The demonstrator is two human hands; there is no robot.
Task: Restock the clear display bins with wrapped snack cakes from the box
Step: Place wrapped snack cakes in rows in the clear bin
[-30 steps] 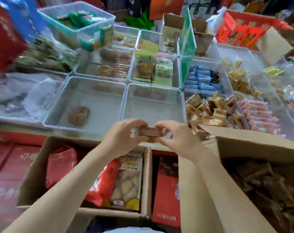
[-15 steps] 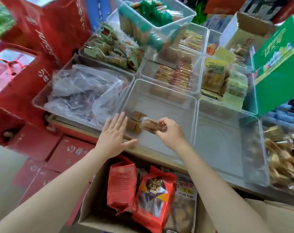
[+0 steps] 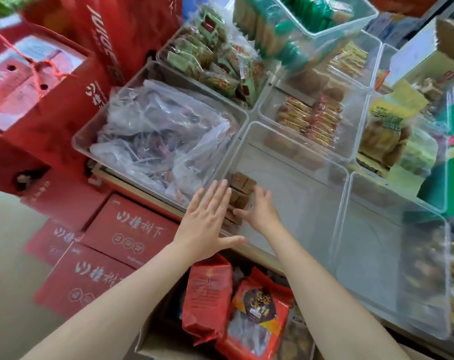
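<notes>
Red cartons (image 3: 127, 229) are stacked on the floor at near left, with taller red gift boxes (image 3: 38, 81) behind them. A clear bin (image 3: 285, 178) sits at centre, nearly bare; a bin of crumpled plastic bags (image 3: 158, 136) is pressed against its left wall, and bins of packed snacks (image 3: 311, 118) are seen beyond it. An open cardboard box (image 3: 153, 341) at near centre is filled with red snack bags (image 3: 207, 294). A few brown wrapped snack cakes (image 3: 242, 184) are stacked in the near-left corner of the centre bin. The left hand (image 3: 207, 216) is held flat with fingers spread, outside the bin's left wall beside the stack. The right hand (image 3: 259, 211) is inside the bin, fingers loosely bent against the cakes; a firm grip cannot be told.
</notes>
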